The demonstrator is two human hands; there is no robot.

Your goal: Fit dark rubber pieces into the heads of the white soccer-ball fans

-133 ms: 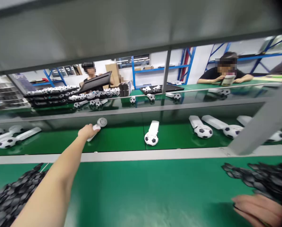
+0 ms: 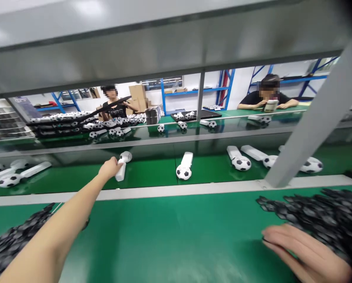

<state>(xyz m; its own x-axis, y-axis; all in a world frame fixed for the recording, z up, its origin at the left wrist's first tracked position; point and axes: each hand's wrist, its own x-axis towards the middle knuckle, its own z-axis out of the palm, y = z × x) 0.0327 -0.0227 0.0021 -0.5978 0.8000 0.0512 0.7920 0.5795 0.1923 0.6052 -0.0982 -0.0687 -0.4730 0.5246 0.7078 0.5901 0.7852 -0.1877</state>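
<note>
By the left edge of the desk (image 2: 164,236), you have a heap of black pieces (image 2: 5,245), partly behind your forearm. Past the desk's far edge, a green strip (image 2: 152,173) carries white units with football-patterned heads, a cluster (image 2: 9,180) lying at its left end. Your left hand (image 2: 109,169) reaches over that edge, fingers clamped on the neck of a white unit (image 2: 121,173) — its round head points away from you. Another unit (image 2: 187,161) lies mid-strip, head toward you; more lie farther right, some behind a slanted post (image 2: 313,122). Your right hand (image 2: 302,245) is low over the desk's right side, fingers bent close together — a dark sliver shows at the tips, but I can't tell whether they grip it. A second black heap (image 2: 326,216) spreads just beside it, toward the right edge.
</note>
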